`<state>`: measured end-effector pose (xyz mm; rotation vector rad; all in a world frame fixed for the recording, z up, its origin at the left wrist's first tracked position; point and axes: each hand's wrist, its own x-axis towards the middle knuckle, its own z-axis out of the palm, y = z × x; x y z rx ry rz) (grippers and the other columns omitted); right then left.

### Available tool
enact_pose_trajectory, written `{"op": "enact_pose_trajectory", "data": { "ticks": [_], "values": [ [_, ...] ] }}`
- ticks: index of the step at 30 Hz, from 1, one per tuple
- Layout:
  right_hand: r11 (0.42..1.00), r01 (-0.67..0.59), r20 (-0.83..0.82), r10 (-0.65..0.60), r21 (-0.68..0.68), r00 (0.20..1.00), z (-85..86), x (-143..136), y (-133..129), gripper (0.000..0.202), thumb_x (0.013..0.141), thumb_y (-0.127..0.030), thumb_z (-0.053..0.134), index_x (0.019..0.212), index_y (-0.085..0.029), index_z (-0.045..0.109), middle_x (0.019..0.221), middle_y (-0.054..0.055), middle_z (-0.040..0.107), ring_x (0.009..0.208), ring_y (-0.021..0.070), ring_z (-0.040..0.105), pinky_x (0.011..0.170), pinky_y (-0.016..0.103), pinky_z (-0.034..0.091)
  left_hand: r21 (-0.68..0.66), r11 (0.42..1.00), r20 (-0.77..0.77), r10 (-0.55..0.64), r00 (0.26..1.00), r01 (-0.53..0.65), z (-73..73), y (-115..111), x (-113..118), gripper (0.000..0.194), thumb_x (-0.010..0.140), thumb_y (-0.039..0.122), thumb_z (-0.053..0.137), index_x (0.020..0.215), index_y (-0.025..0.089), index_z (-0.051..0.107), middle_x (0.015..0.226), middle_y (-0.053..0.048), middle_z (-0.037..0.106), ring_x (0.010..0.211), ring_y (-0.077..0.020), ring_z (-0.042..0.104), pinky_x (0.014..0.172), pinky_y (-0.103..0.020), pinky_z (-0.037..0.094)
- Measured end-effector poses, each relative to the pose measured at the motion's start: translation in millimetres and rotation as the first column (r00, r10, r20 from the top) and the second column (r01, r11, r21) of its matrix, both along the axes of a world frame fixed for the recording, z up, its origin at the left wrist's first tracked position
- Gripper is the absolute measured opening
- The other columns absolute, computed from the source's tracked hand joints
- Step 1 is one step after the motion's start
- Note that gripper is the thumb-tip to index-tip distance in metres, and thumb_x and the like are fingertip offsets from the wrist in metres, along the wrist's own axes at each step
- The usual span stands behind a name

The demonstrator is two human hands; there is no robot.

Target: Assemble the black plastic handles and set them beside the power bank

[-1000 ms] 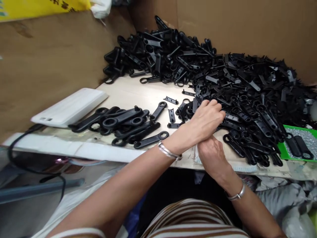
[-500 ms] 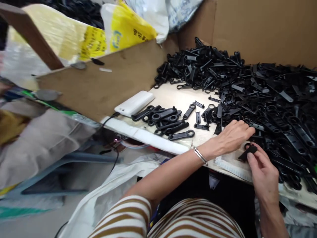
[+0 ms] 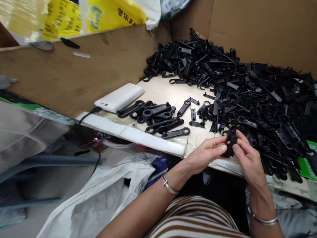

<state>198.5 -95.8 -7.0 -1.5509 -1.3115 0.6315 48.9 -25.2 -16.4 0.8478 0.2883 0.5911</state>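
Note:
Close together at the front edge of the table, my hands have their fingers closed around black plastic pieces. My left hand [image 3: 206, 152] pinches a black plastic lever arm [image 3: 230, 133] by its side. My right hand [image 3: 249, 158] grips a flat black cover piece [image 3: 231, 147] with a rounded end, held against the lever arm. The fingers partly hide both pieces, so I cannot tell whether they are joined. Just beyond and to the right of my hands lies a large heap of loose black plastic pieces [image 3: 269, 125].
Left of my hands lies a small pile of ringed black lever arms [image 3: 160, 114]. Behind it sits a white power bank [image 3: 120, 97] with a black cable. Cardboard walls [image 3: 111, 62] border the table at the left and back. A green tray [image 3: 305, 165] shows at the right.
My left hand has drawn back from the heap and now holds a lever arm. My right hand has brought the cover piece to it, slightly left and up. The view has shifted right.

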Motion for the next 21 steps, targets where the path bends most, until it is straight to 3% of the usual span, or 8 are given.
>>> {"op": "enact_pose_trajectory", "data": {
  "ticks": [3,6,9,16,21],
  "values": [
    [0.997,0.054,-0.038,-0.052,0.055,0.998,-0.2,1.9,-2.3,0.02,0.089,-0.038,0.061,0.096,-0.025,0.075,0.132,0.006,0.059,0.122,0.0239,0.054,0.104,0.039,0.043,-0.133,0.989,0.019,0.059,0.998,-0.056,1.1,-0.7,0.6,0.037,0.079,0.035,0.073,0.111,0.016,0.071,0.103,-0.011,0.07,0.09,-0.018,0.062,0.087,-0.033,0.048],
    [0.978,0.202,-0.149,-0.192,0.059,0.97,-1.8,-0.5,-4.9,0.021,0.086,-0.039,0.064,0.096,-0.022,0.074,0.109,0.007,0.069,0.101,0.0221,0.064,0.094,0.039,0.05,-0.15,0.982,0.015,0.122,0.992,-0.118,0.4,-2.4,3.7,0.035,0.078,0.033,0.074,0.108,0.015,0.073,0.097,-0.01,0.071,0.088,-0.0172,0.062,0.087,-0.032,0.048],
    [0.96,0.274,-0.292,-0.248,0.05,0.924,-0.1,-5.7,-3.4,0.027,0.08,-0.036,0.072,0.102,-0.021,0.069,0.093,0.005,0.072,0.083,0.0185,0.067,0.081,0.035,0.055,-0.138,0.983,0.01,0.127,0.992,-0.125,-1.7,-4.7,7.1,0.036,0.077,0.034,0.075,0.109,0.016,0.073,0.098,-0.01,0.072,0.089,-0.0177,0.064,0.087,-0.031,0.047],
    [0.977,0.214,-0.325,-0.205,-0.009,0.923,10.4,-6.9,8.8,0.03,0.075,-0.034,0.077,0.096,-0.021,0.06,0.067,-0.004,0.065,0.058,0.012,0.061,0.058,0.024,0.052,-0.015,0.993,-0.037,0.118,0.992,-0.119,-6.5,-10.0,8.6,0.043,0.08,0.038,0.072,0.118,0.019,0.069,0.113,-0.01,0.07,0.104,-0.0235,0.062,0.096,-0.035,0.043],
    [0.977,0.209,-0.316,-0.212,-0.043,0.925,13.4,-3.6,9.2,0.026,0.074,-0.036,0.077,0.09,-0.019,0.064,0.071,-0.002,0.064,0.056,0.0117,0.06,0.054,0.025,0.054,0.14,0.983,-0.083,0.133,0.988,-0.12,-7.3,-9.4,7.2,0.043,0.085,0.036,0.065,0.125,0.018,0.065,0.118,-0.009,0.07,0.113,-0.0259,0.059,0.103,-0.037,0.041]
  ]
}}
